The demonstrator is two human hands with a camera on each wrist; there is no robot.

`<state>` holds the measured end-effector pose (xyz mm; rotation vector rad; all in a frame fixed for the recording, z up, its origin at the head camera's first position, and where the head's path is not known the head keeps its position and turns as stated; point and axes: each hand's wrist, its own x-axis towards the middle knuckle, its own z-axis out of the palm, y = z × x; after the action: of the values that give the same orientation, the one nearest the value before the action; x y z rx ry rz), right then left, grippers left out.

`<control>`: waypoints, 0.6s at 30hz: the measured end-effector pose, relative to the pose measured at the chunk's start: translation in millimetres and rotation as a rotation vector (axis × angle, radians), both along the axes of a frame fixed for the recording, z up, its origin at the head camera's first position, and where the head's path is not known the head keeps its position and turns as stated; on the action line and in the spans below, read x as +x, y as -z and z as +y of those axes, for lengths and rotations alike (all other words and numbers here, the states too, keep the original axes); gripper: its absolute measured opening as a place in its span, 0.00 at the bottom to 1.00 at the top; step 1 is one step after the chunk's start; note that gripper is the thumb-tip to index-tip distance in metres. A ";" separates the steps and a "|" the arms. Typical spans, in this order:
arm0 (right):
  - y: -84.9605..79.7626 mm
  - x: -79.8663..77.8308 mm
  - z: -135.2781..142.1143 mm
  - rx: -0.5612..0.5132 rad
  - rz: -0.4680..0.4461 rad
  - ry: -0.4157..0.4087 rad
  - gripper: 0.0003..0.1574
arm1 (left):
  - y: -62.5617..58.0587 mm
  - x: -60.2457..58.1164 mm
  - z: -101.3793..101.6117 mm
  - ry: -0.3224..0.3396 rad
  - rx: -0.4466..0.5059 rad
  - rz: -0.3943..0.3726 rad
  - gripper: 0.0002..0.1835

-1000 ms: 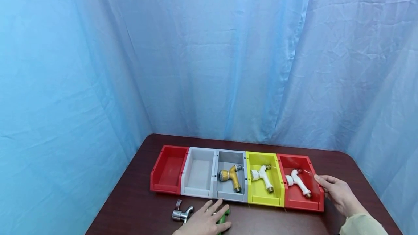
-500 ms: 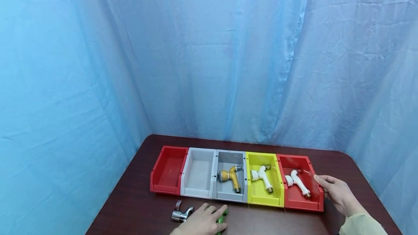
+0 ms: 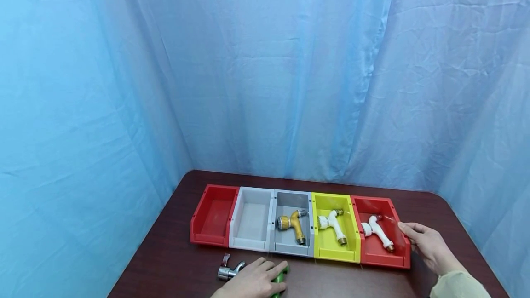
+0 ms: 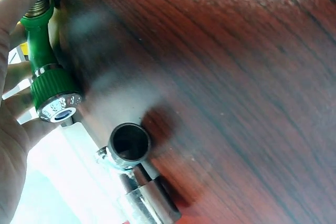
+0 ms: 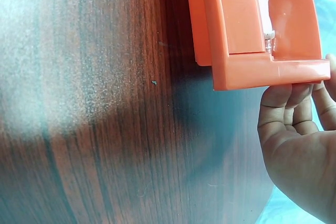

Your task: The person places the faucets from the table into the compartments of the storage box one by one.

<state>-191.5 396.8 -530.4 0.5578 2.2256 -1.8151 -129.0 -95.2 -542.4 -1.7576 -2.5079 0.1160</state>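
My left hand (image 3: 252, 278) holds a green faucet (image 4: 42, 51) low over the table, thumb by its threaded end and fingers behind it; in the head view the hand covers part of it. Beside that hand lies a chrome faucet (image 3: 229, 272), its round opening facing the left wrist camera. My right hand (image 3: 428, 246) grips the side wall of the right-end red bin (image 3: 397, 261), thumb at the rim and fingers curled against the outside. Inside that bin lies a white faucet (image 3: 377, 232) with a brass threaded end.
Joined in a row with the red bin are a yellow bin (image 3: 336, 255) holding a white faucet (image 3: 332, 225), a grey bin (image 3: 290, 248) holding a yellow faucet (image 3: 296, 225), a white bin (image 3: 250, 217) and another red bin (image 3: 213, 213). Blue curtains (image 3: 265, 82) surround the dark wood table (image 3: 165, 252).
My left hand has drawn slightly left and toward me, its spread fingers closing in around the green faucet. My right hand and the bins have stayed put.
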 end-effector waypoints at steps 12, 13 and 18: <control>-0.7 -0.2 0.0 0.002 -0.016 0.014 0.28 | -2.9 0.8 -3.6 -0.015 -0.021 -0.042 0.24; -0.6 -0.2 0.0 0.000 -0.018 0.016 0.29 | -3.3 1.0 -3.8 -0.018 -0.023 -0.047 0.24; -1.2 0.0 -0.4 -0.011 -0.019 0.019 0.28 | -5.2 1.4 -4.6 -0.030 -0.030 -0.077 0.26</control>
<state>-191.4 396.4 -529.2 0.5931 2.2046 -1.8221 -127.6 -99.8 -537.1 -1.7687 -2.5997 0.0901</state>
